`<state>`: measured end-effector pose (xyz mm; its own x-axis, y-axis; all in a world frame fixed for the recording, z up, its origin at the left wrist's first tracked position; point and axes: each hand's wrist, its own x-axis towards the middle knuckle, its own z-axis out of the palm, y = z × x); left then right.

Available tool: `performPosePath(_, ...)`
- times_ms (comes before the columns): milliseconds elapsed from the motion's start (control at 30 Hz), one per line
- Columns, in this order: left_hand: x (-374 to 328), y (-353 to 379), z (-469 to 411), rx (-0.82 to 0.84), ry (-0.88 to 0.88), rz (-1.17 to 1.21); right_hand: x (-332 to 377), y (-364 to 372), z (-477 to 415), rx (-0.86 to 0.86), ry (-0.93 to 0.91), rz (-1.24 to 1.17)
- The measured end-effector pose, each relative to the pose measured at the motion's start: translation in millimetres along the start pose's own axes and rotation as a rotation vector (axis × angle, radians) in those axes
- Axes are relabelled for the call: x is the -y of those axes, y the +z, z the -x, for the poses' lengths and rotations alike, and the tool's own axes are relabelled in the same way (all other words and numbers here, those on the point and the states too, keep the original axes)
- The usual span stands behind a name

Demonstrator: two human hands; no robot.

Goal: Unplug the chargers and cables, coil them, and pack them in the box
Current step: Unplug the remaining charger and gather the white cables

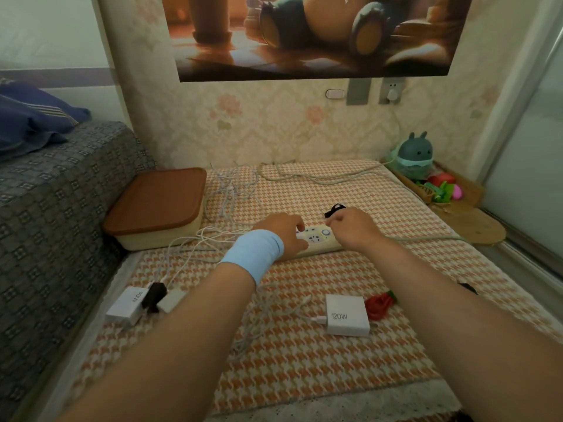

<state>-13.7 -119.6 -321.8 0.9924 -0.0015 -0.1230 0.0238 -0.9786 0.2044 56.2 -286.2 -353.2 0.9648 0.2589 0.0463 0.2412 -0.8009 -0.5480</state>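
A cream power strip (318, 237) lies across the middle of the houndstooth mat (304, 360). My left hand (281, 236), with a blue wristband, grips the strip's left end. Just above the strip's right end, my right hand (353, 228) pinches a thin white cable end, and a black strap (333, 208) sticks up from its fingers. A white 120W charger (347, 315) lies unplugged near me with a white cable in it. Two white chargers (129, 304) and a black plug (155, 295) lie at the front left. The box (158, 202), its brown lid on, stands at the left.
Loose white cables (231, 190) are tangled behind the strip, beside the box. The strip's pale cord (320, 178) runs back to a wall socket (391, 91). A red tie (379, 304) lies by the 120W charger. A sofa (61, 208) borders the left; toys (438, 184) sit at the right.
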Motion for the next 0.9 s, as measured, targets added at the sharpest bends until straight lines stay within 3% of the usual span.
performPosePath(267,14,43,-59,0.209,0.083,-0.166,-25,20,-48,0.182,0.017,0.151)
performPosePath(500,20,38,-71,0.184,0.092,0.0,-29,20,-67,-0.006,0.016,0.085)
performPosePath(600,17,33,-70,0.081,0.051,0.246,-21,12,-64,-0.196,-0.037,-0.092)
performPosePath(700,14,26,-71,-0.18,0.022,0.487,-12,3,-61,-0.247,-0.096,-0.304)
performPosePath(800,11,18,-71,-0.341,0.011,0.703,-4,-5,-60,-0.132,-0.097,-0.575)
performPosePath(900,7,11,-64,-0.331,0.041,0.85,3,-16,-54,0.111,-0.086,-0.889)
